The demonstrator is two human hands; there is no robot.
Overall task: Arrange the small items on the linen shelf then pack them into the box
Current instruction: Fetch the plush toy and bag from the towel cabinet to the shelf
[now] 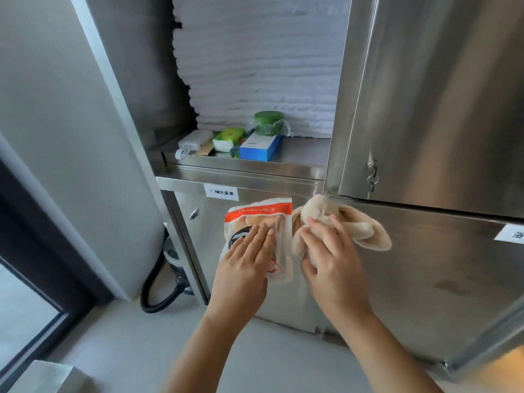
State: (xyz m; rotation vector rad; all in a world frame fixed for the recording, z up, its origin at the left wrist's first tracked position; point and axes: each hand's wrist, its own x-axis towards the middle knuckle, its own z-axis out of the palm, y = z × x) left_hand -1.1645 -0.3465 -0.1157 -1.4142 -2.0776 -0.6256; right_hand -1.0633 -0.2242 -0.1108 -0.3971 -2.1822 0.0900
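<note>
Steel cabinet point(425, 109) fills the view. On its open shelf point(306, 154), before stacked towels point(255, 66), stand four small items: one power bank point(195, 139), one tissue pack point(228, 139), one blue box point(259, 147), one green jar point(268, 123). Below, nearer, the left hand point(243, 265) holds one packet point(259, 211) under flat fingers; the right hand point(331, 259) grips one beige cloth point(368, 234) with curled fingers, both probably bound for the shelf.

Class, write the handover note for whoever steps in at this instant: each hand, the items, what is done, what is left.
Left hand holds the orange-topped packet, fingers flat on its front.
Right hand grips the beige cloth.
Both are below the shelf, in front of the cabinet door.
On the shelf: white power bank, green pack, blue box, green jar.
Done: nothing shows as packed, and no packing box is clearly in view.
Left: arrange the items, then box them all.
</note>
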